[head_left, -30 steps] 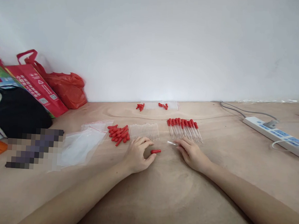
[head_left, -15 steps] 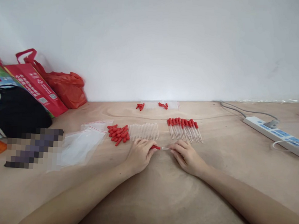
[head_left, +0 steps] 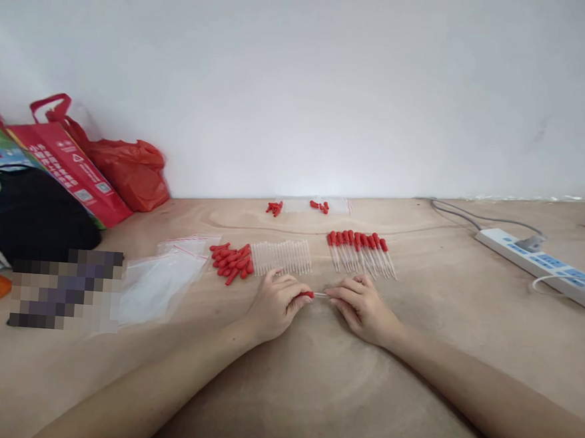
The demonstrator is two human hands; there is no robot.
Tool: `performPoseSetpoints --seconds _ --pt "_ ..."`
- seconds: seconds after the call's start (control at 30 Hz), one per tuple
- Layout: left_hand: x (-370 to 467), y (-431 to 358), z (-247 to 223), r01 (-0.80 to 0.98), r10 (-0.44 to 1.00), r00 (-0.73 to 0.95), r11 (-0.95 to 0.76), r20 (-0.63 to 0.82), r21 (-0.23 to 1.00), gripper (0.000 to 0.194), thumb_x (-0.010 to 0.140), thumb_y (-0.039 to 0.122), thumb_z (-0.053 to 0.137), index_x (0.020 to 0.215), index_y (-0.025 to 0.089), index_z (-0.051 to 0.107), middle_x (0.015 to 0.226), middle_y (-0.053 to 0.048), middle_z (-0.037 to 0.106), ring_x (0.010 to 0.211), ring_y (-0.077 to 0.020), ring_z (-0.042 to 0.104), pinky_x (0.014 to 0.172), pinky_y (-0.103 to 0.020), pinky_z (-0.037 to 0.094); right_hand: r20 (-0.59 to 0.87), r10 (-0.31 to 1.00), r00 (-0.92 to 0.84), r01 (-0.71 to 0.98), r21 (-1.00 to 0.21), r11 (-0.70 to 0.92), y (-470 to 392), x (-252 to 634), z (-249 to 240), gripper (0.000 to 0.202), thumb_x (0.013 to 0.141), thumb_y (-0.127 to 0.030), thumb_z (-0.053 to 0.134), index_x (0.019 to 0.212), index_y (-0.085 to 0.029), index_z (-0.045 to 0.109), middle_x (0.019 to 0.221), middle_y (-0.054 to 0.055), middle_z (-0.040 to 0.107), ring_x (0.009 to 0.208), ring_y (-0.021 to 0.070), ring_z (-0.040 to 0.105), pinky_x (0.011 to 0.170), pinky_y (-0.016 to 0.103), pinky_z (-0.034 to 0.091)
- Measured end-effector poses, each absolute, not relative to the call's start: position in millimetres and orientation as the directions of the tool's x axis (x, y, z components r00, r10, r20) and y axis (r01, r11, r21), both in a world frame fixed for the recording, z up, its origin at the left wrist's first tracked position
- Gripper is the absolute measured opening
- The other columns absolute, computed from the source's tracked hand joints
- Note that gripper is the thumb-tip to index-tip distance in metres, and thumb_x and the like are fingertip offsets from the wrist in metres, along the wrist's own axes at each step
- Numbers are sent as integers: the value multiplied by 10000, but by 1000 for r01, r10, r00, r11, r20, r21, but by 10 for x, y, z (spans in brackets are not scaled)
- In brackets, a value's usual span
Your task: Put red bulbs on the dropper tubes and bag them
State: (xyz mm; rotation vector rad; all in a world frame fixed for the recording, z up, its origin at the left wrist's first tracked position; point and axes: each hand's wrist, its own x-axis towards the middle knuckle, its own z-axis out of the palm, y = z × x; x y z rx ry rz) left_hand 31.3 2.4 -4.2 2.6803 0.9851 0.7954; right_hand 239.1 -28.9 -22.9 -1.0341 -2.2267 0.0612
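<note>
My left hand is closed around a red rubber dropper bulb, whose open end points right. Between finger and thumb, my right hand pinches a clear dropper tube. The tube's near end meets the bulb's mouth; how deep it sits inside is hidden. Beyond my left hand lie a row of clear tubes and a heap of red bulbs. Droppers with red bulbs on them lie side by side beyond my right hand.
Clear zip bags lie flat at left, beside a blurred-out dark item. Red bags and a black striped bag stand at the far left. A white power strip with cables lies at right. More bulbs sit near the wall.
The gap between the bulb and the tube has closed, and they now touch. Both hands have drawn slightly together.
</note>
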Motion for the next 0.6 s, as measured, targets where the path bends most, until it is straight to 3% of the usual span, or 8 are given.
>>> performPoseSetpoints --seconds 0.2,0.43,0.6 --pt "285 13 -55 490 574 663 -818 481 301 185 860 276 443 764 196 580 698 21 649 702 -133 581 930 -390 220 561 652 -511 633 -267 726 -285 2377 -203 208 837 -157 424 940 -182 603 790 31 621 701 122 527 715 311 298" --pt "291 -25 -34 490 553 693 -832 463 260 177 858 250 434 762 195 572 710 22 653 707 -134 581 951 -404 205 595 565 -571 659 -77 748 -288 2371 -182 267 812 -98 367 876 -169 616 654 12 548 568 108 427 663 306 260" --pt "291 -21 -40 483 533 708 -844 464 231 169 850 256 432 773 192 569 702 11 641 710 -136 579 951 -400 226 603 543 -584 673 -15 740 -297 2322 -172 258 775 -77 361 788 -153 607 632 18 507 552 114 380 624 302 241"
